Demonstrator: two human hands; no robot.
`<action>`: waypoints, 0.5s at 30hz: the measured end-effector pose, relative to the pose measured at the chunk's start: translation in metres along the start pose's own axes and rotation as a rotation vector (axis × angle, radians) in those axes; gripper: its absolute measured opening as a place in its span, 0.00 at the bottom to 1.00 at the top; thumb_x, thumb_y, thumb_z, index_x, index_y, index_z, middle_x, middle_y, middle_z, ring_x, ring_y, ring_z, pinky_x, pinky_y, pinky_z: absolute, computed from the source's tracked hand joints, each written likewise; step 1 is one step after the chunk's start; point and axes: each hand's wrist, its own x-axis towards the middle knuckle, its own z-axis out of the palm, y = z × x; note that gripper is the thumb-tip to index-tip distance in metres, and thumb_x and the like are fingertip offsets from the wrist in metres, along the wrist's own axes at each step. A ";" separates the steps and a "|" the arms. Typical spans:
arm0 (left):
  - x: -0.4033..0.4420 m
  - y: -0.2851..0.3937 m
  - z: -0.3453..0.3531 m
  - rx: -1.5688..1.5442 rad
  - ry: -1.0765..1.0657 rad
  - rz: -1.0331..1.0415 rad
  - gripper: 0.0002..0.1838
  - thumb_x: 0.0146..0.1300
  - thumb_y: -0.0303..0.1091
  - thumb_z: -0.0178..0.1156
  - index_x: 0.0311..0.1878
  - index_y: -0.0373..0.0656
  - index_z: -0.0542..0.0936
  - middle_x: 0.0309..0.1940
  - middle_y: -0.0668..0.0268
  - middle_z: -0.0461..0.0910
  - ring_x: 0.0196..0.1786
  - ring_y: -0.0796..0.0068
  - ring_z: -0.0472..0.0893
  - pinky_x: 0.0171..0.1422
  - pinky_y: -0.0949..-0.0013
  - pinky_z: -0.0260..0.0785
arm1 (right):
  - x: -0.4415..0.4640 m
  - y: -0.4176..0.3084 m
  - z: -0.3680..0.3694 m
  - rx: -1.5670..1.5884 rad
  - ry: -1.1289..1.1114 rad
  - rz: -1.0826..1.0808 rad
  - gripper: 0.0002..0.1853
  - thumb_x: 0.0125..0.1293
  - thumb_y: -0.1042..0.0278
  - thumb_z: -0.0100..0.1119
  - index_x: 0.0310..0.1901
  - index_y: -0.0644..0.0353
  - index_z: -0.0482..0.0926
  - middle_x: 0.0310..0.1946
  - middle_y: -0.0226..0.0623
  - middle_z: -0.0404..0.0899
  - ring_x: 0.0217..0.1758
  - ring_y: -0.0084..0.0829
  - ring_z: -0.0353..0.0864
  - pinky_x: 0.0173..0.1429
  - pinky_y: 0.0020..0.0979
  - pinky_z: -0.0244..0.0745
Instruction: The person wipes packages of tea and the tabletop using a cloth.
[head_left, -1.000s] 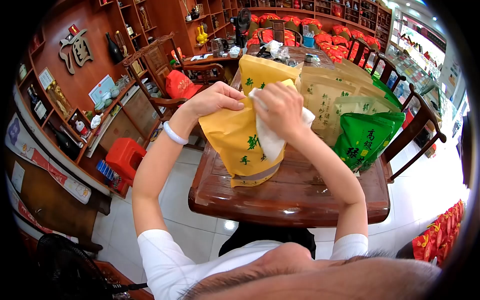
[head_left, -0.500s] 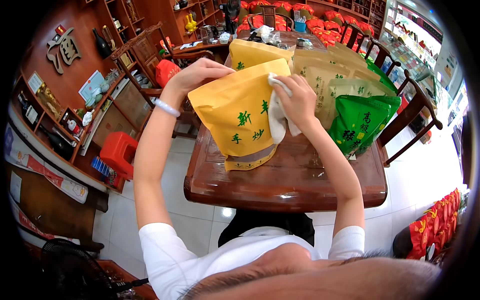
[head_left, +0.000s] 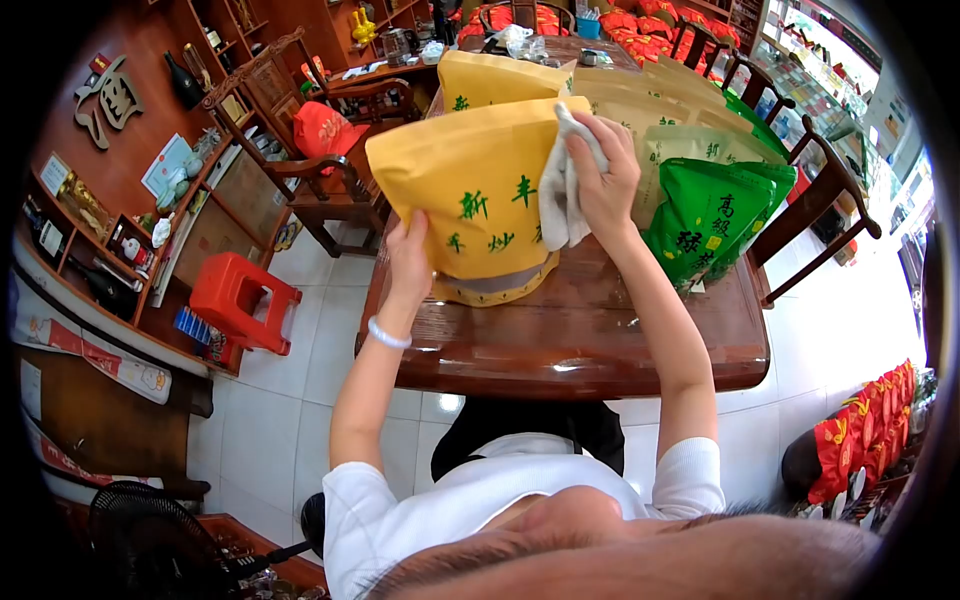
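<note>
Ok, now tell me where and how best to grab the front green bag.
The front green bag is probably best pinched by its flat top edge, from above and the near side: it stands facing you, with another green bag close behind.

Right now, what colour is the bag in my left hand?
The bag is yellow, best seen in head view.
</note>
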 end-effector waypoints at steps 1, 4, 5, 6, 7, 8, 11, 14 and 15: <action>0.007 -0.002 0.004 0.000 -0.004 -0.008 0.18 0.70 0.34 0.49 0.57 0.33 0.70 0.54 0.65 0.73 0.55 0.76 0.72 0.57 0.72 0.64 | 0.000 -0.002 0.004 -0.081 0.005 -0.082 0.12 0.55 0.73 0.62 0.43 0.60 0.80 0.38 0.38 0.77 0.40 0.36 0.75 0.46 0.31 0.70; 0.024 -0.012 0.016 -0.122 0.017 -0.012 0.19 0.70 0.36 0.48 0.57 0.33 0.70 0.52 0.64 0.75 0.50 0.76 0.75 0.56 0.72 0.66 | -0.028 0.000 0.004 -0.220 -0.114 -0.242 0.14 0.51 0.72 0.65 0.42 0.58 0.80 0.39 0.36 0.77 0.40 0.38 0.75 0.44 0.33 0.71; 0.029 -0.014 0.016 -0.122 0.010 -0.013 0.19 0.70 0.36 0.48 0.57 0.33 0.70 0.52 0.64 0.75 0.50 0.76 0.75 0.56 0.72 0.66 | -0.050 0.004 0.004 -0.266 -0.235 -0.317 0.14 0.49 0.71 0.66 0.41 0.57 0.81 0.39 0.35 0.77 0.39 0.37 0.74 0.44 0.35 0.71; 0.033 -0.016 0.016 -0.120 -0.011 -0.010 0.19 0.70 0.37 0.48 0.57 0.33 0.70 0.52 0.64 0.75 0.51 0.76 0.74 0.56 0.72 0.66 | -0.080 0.012 0.003 -0.253 -0.325 -0.355 0.14 0.48 0.71 0.66 0.40 0.56 0.81 0.40 0.35 0.76 0.39 0.38 0.74 0.43 0.35 0.71; 0.036 -0.018 0.016 -0.121 -0.031 -0.005 0.19 0.71 0.37 0.47 0.57 0.33 0.70 0.52 0.64 0.75 0.52 0.76 0.74 0.56 0.72 0.66 | -0.113 0.020 -0.002 -0.239 -0.417 -0.396 0.14 0.47 0.71 0.67 0.39 0.55 0.81 0.40 0.34 0.76 0.39 0.38 0.74 0.43 0.36 0.71; 0.037 -0.018 0.017 -0.125 -0.035 -0.001 0.19 0.71 0.37 0.47 0.57 0.33 0.70 0.52 0.64 0.75 0.52 0.76 0.74 0.56 0.72 0.66 | -0.143 0.026 -0.015 -0.217 -0.602 -0.294 0.13 0.48 0.71 0.66 0.38 0.55 0.81 0.39 0.34 0.76 0.40 0.39 0.74 0.42 0.36 0.71; 0.043 -0.011 0.017 -0.063 -0.009 0.035 0.19 0.71 0.37 0.47 0.58 0.33 0.70 0.53 0.64 0.74 0.53 0.75 0.74 0.57 0.72 0.65 | -0.174 0.047 -0.043 -0.194 -0.697 -0.121 0.11 0.48 0.71 0.66 0.37 0.55 0.81 0.36 0.35 0.77 0.39 0.40 0.74 0.41 0.36 0.71; 0.037 -0.007 0.018 -0.086 -0.034 -0.017 0.19 0.71 0.37 0.47 0.58 0.32 0.69 0.54 0.63 0.74 0.54 0.76 0.73 0.58 0.72 0.64 | -0.118 0.027 -0.038 -0.161 -0.330 -0.074 0.11 0.47 0.75 0.66 0.35 0.58 0.80 0.32 0.38 0.78 0.35 0.41 0.75 0.39 0.36 0.72; 0.035 -0.005 0.019 -0.088 -0.071 -0.051 0.20 0.70 0.37 0.47 0.58 0.32 0.69 0.54 0.63 0.74 0.54 0.75 0.73 0.58 0.72 0.64 | -0.091 0.012 -0.033 -0.154 -0.248 -0.055 0.12 0.46 0.77 0.66 0.36 0.59 0.80 0.33 0.39 0.78 0.36 0.41 0.75 0.39 0.36 0.72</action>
